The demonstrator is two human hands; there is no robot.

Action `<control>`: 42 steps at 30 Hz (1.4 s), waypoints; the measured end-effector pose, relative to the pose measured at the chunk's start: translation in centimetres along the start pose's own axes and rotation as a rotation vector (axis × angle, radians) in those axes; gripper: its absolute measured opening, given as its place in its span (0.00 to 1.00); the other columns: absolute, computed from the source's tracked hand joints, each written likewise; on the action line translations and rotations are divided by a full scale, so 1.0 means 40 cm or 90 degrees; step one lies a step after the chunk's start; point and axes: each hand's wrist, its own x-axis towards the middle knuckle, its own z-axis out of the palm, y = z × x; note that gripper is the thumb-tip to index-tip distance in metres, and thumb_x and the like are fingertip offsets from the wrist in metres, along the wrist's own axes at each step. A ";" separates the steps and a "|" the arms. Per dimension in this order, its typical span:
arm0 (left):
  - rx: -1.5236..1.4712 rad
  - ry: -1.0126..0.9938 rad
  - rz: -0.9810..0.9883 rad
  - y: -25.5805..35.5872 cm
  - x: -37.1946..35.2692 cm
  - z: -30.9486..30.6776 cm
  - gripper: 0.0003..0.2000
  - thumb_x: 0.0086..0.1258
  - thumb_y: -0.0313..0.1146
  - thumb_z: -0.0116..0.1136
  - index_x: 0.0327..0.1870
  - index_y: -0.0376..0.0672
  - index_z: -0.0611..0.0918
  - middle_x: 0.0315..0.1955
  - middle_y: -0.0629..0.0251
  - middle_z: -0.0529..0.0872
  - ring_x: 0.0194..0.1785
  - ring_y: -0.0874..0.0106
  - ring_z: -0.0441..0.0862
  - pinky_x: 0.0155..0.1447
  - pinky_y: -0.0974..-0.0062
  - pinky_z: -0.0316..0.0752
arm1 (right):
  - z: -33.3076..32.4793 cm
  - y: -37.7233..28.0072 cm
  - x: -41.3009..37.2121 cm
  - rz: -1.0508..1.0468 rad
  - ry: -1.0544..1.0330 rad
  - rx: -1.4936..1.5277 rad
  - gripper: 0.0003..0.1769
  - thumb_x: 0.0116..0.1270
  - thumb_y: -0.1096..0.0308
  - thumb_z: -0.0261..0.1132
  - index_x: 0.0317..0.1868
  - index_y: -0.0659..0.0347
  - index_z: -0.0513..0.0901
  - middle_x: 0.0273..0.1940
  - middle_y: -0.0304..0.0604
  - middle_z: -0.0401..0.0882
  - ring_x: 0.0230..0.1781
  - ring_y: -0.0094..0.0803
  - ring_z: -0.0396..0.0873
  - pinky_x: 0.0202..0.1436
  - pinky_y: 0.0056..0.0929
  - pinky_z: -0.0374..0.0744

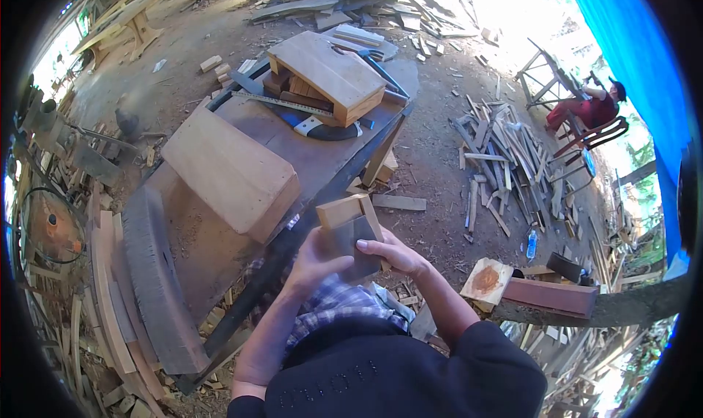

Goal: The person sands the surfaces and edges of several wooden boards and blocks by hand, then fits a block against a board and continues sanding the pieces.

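Both my hands hold a small wooden piece with a pale top edge and a dark grey face, just off the near edge of the workbench. My left hand grips its left side from below. My right hand clasps its right side, fingers lying across the dark face. A large pale wood block lies on the bench just left of the piece.
Farther along the bench sit a wooden box, a metal ruler and a circular saw blade. Scrap timber piles cover the dirt ground to the right. A person in red sits on a chair far right. A wood offcut lies near my right elbow.
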 end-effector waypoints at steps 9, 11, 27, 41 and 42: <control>0.055 0.087 0.002 -0.023 -0.018 0.025 0.34 0.56 0.26 0.74 0.64 0.36 0.68 0.55 0.60 0.77 0.61 0.69 0.76 0.65 0.68 0.72 | 0.012 0.013 -0.004 -0.070 0.039 -0.138 0.47 0.59 0.50 0.74 0.72 0.66 0.63 0.65 0.52 0.71 0.67 0.39 0.69 0.71 0.39 0.67; 0.088 0.083 0.015 -0.041 -0.012 0.016 0.34 0.56 0.27 0.76 0.64 0.39 0.69 0.55 0.61 0.79 0.59 0.69 0.77 0.65 0.67 0.73 | 0.009 -0.002 0.003 -0.057 0.038 -0.114 0.46 0.57 0.53 0.76 0.71 0.66 0.65 0.62 0.51 0.74 0.64 0.38 0.72 0.69 0.38 0.69; 0.112 0.161 0.081 -0.031 0.021 0.038 0.28 0.69 0.37 0.68 0.67 0.41 0.70 0.54 0.65 0.77 0.60 0.73 0.75 0.66 0.69 0.72 | 0.034 0.057 0.052 -0.046 0.078 0.235 0.37 0.56 0.62 0.75 0.63 0.68 0.71 0.52 0.46 0.80 0.51 0.33 0.81 0.56 0.34 0.80; -0.148 0.181 0.116 0.100 0.010 -0.034 0.29 0.73 0.30 0.62 0.71 0.39 0.65 0.47 0.66 0.79 0.51 0.77 0.77 0.59 0.77 0.73 | 0.050 -0.026 0.121 0.018 0.079 0.324 0.39 0.60 0.54 0.71 0.65 0.69 0.69 0.53 0.49 0.80 0.51 0.38 0.82 0.57 0.39 0.82; -0.152 0.181 0.117 0.116 0.009 -0.039 0.29 0.73 0.30 0.62 0.71 0.39 0.65 0.47 0.66 0.79 0.51 0.77 0.77 0.59 0.77 0.73 | 0.051 -0.039 0.120 0.032 0.074 0.352 0.39 0.61 0.53 0.70 0.65 0.69 0.69 0.54 0.49 0.80 0.51 0.39 0.82 0.57 0.40 0.82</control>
